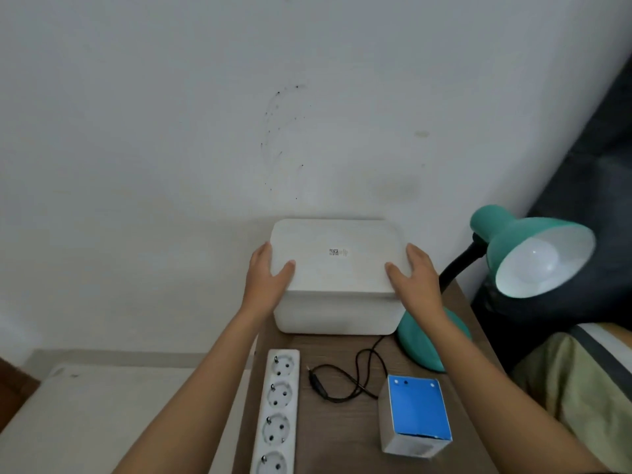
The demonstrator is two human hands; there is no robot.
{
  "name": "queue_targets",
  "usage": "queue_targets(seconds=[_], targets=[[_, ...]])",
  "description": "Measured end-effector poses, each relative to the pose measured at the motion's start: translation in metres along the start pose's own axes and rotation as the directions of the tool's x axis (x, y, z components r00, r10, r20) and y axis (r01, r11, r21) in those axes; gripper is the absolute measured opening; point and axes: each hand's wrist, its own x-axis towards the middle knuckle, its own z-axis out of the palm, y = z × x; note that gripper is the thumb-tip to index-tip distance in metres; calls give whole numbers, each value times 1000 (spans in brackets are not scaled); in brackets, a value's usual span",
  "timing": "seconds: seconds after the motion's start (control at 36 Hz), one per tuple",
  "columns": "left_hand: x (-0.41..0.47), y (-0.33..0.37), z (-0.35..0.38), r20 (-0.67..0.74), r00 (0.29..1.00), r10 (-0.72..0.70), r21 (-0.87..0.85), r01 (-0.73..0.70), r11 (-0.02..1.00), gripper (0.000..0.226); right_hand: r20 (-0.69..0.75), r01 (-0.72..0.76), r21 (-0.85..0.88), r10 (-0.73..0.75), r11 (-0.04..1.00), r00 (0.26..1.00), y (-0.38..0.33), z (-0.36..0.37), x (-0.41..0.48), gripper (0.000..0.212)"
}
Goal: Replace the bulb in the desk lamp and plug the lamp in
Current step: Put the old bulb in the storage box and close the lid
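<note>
A teal desk lamp (523, 248) stands at the right of a small brown table (342, 439), its shade tilted toward me with a white bulb (542, 260) inside. Its black cord and plug (337, 383) lie loose on the table, beside a white power strip (278, 410) with several sockets. A small blue-and-white box (415, 419) sits near the front. My left hand (268, 278) and my right hand (415, 278) grip the two sides of the lid of a white lidded box (337, 275) at the back of the table.
A white wall (239, 114) rises right behind the table. A dark sofa or chair (581, 186) with an olive cushion (564, 378) stands to the right. A white surface (102, 405) lies lower at the left.
</note>
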Motion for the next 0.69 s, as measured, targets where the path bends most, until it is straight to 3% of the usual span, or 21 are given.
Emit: queue_targets(seconds=[0.44, 0.69], targets=[[15, -6, 8, -76, 997, -34, -23, 32, 999, 64, -91, -20, 23, 22, 1000, 996, -6, 8, 6, 60], [12, 0, 2, -32, 999, -39, -21, 38, 999, 62, -4, -46, -41, 46, 998, 999, -11, 2, 5, 63]])
